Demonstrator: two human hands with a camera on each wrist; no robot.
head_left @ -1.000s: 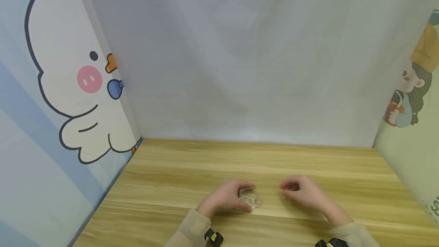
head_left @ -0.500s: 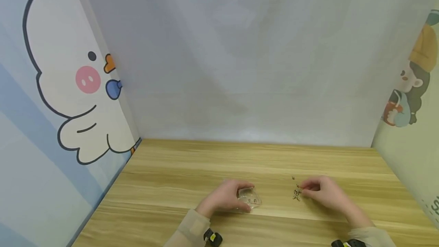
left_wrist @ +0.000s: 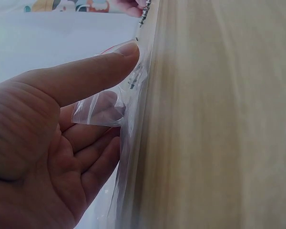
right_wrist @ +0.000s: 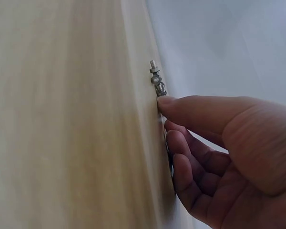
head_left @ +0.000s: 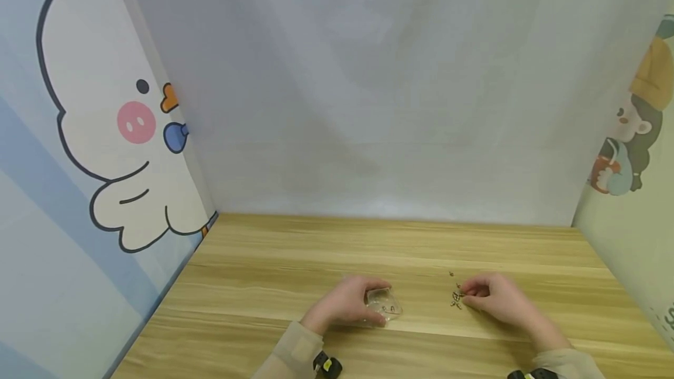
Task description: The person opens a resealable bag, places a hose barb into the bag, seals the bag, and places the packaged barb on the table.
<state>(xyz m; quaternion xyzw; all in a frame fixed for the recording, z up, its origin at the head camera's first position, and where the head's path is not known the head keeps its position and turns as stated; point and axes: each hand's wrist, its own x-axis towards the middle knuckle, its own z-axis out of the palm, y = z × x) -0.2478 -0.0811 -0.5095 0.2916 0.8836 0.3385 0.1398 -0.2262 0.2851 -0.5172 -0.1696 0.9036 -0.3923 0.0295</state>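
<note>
Indoor table workspace, screened on three visible sides. Evidence: a wood-grain tabletop [head_left: 326, 240]; a plain pale sheet [head_left: 368, 75] across the far side; a blue-and-white left panel [head_left: 47, 303] printed with a cartoon bird [head_left: 89, 121]; a pale right panel [head_left: 605, 233] bearing a cartoon figure [head_left: 623, 171]. Home or studio: undeterminable.

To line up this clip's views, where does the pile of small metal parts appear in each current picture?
Head: low, right of centre, metal parts beside the right hand.
Left wrist: metal parts near the middle of the top edge.
Right wrist: metal parts above centre, beside that same hand.
Shared landmark: wooden tabletop.
</note>
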